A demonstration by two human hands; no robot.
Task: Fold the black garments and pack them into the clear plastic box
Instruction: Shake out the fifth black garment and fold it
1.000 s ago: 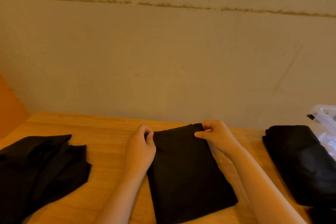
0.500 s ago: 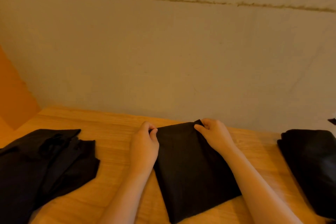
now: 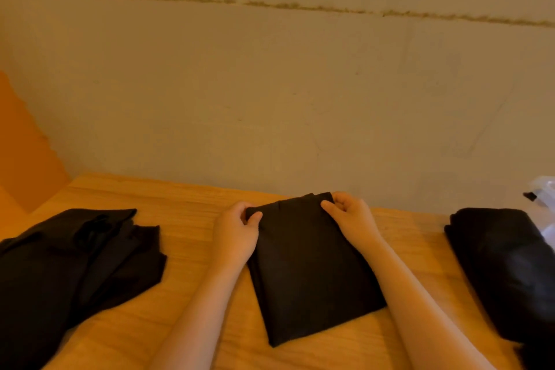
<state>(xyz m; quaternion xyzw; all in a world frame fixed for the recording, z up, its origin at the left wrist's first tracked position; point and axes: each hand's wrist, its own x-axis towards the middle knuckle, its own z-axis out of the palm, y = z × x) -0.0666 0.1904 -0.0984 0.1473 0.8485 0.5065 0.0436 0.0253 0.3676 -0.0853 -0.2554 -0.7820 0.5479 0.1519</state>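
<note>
Black garment (image 3: pixel 312 267), folded into a rectangle, lies centre on the wooden table (image 3: pixel 192 216). Left hand (image 3: pixel 235 234) and right hand (image 3: pixel 353 216) each pinch a far corner. Folding looks nearly finished; next, carry it right toward the clear plastic box (image 3: pixel 545 189).

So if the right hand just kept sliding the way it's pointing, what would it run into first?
The right hand points away from the person and slightly left, over the far edge of the folded garment. Past that is a short strip of bare table, then the wall. Probably the wall first, though depth is hard to judge.
</note>
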